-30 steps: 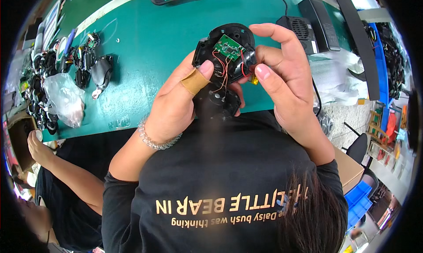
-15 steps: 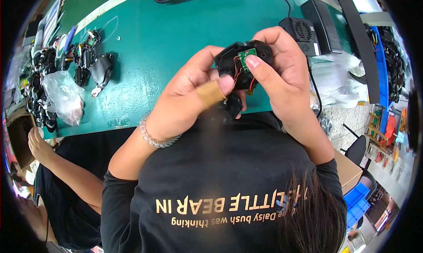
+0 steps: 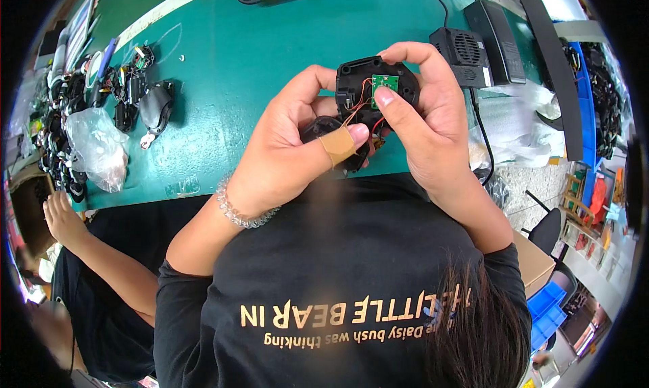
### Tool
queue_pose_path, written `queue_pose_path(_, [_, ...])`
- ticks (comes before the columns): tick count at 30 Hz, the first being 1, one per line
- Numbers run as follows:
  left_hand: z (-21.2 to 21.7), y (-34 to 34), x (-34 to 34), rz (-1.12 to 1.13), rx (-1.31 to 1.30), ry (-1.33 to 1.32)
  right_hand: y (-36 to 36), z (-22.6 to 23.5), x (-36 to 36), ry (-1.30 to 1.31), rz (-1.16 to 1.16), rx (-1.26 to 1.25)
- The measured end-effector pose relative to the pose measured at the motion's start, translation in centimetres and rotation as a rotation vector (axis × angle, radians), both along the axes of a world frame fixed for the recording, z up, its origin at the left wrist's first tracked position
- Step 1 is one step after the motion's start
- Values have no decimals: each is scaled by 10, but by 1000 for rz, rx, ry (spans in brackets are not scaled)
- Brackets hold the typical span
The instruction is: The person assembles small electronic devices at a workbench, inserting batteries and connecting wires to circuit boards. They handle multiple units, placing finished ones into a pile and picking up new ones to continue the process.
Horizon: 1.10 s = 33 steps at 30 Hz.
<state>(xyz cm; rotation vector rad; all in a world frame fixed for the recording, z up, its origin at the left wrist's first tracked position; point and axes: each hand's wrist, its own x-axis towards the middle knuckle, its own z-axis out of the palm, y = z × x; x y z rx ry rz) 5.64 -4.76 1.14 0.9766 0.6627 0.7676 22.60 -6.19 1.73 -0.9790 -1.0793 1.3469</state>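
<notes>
Above the table's near edge I hold a black plastic housing (image 3: 355, 72), turned so its inside shows. A small green circuit board (image 3: 386, 82) sits in it, with thin red and orange wires running from it. My right hand (image 3: 433, 121) grips the housing's right side, its thumb pressed on the board. My left hand (image 3: 287, 141), with a tan bandage (image 3: 336, 146) round the thumb and a clear coiled bracelet on the wrist, is closed round a second black plastic part (image 3: 320, 127) joined by the wires. Its other fingers are mostly hidden behind the parts.
On the green table (image 3: 250, 46) lie a grey-black device (image 3: 157, 107), a clear plastic bag (image 3: 98, 144) and a heap of black parts (image 3: 64, 165) at left. A black vented box (image 3: 461, 46) stands at right. Another person's hand (image 3: 62, 219) is at lower left.
The housing has turned so the board and wires face up more squarely. My left hand has tilted the second part into clearer view, and its thumb has shifted slightly right.
</notes>
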Motion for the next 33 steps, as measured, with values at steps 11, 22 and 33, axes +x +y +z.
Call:
queue_pose_path(11, [-4, 4, -2, 29, -75, -78, 3, -2, 13, -4, 106, 48])
queue_pose_path(22, [-8, 3, 1, -32, -221, -271, -1, 0, 14, -129, 140, -12])
queue_pose_path(33, [-1, 3, 4, -13, -389, -204, 0, 6, 20, 2, 258, -118])
